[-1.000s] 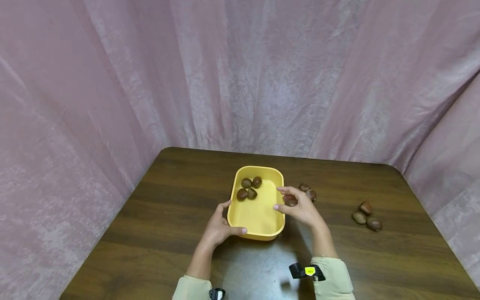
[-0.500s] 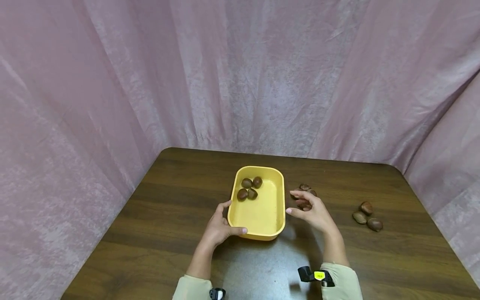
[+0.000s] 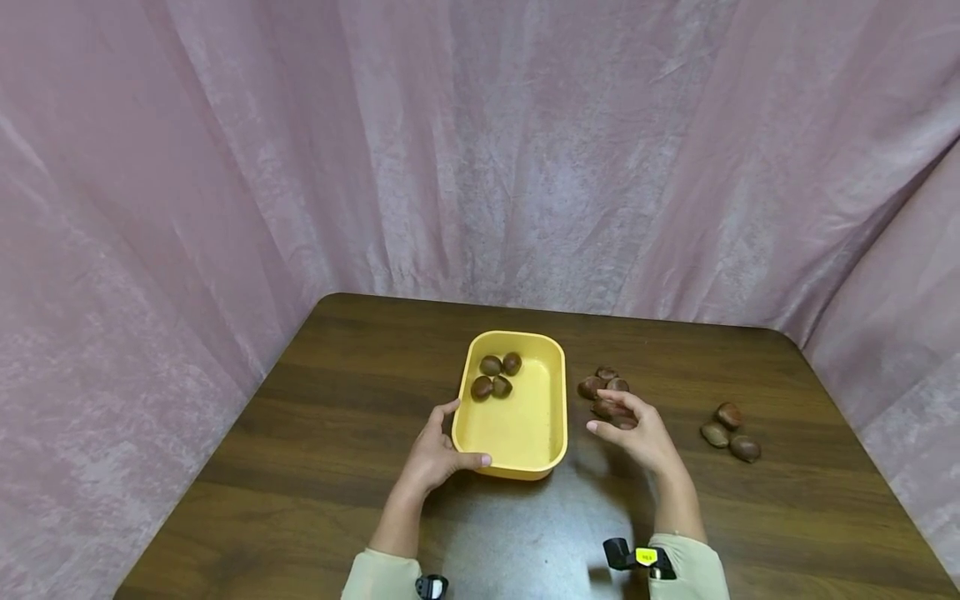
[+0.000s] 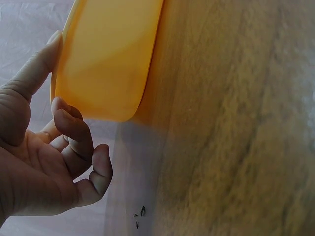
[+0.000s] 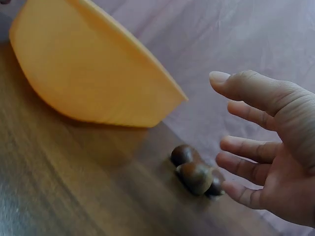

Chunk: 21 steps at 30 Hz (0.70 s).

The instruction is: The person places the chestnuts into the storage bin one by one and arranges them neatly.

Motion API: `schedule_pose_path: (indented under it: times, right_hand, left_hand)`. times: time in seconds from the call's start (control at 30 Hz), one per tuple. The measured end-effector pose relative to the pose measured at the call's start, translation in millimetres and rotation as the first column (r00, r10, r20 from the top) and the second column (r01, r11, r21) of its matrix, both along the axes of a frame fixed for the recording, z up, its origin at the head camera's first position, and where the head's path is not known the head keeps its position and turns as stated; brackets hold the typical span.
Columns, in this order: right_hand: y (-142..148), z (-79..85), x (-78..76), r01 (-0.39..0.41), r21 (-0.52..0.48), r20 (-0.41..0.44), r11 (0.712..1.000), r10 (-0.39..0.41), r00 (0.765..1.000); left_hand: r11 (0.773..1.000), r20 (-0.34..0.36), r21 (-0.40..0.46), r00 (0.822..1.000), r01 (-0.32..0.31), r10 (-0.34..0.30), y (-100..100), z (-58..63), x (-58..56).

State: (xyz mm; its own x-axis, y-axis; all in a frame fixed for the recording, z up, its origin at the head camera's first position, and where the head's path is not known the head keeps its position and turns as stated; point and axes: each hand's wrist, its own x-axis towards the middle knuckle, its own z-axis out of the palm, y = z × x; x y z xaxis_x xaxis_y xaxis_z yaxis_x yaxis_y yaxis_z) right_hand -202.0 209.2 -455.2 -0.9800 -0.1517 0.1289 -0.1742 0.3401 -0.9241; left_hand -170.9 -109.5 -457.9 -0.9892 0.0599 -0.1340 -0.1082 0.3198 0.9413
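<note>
A yellow plastic tub stands mid-table in the head view, several chestnuts clustered inside at its left. My left hand holds its near left corner, thumb over the front rim and a finger along the left side. In the left wrist view the thumb and fingertips of that hand meet the tub wall, other fingers curled. Right of the tub, my right hand hovers by a pile of chestnuts, partly covering it. The right wrist view shows this hand with fingers apart, holding nothing.
Three more chestnuts lie further right on the brown wooden table. A pink curtain hangs behind the table and along its sides. Small dark specks show on the surface in the left wrist view.
My right hand has moved from over the tub's right rim rightward to the nearby chestnut pile. The left hand keeps its hold on the tub's corner.
</note>
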Motion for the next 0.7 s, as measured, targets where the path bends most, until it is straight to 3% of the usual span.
schedule_pose_path:
  times: [0.3,0.53,0.7]
  right_hand:
    - [6,-21.5,-6.8,0.145,0.004,-0.006,0.989,-0.145,0.989]
    - [2,-36.9,-15.9,0.294,0.013,0.017,0.956,-0.294,0.956]
    - [-1,-43.1,-19.7,0.349,0.039,0.064,0.936,-0.351,0.934]
  left_hand:
    - [1.0,-0.001,-0.002,1.0,0.0,0.0,-1,-0.2,0.2]
    - [1.0,0.004,-0.002,1.0,-0.002,0.002,-1,0.0,-0.1]
    - [1.0,0.002,-0.006,1.0,0.002,-0.002,0,-0.4,0.3]
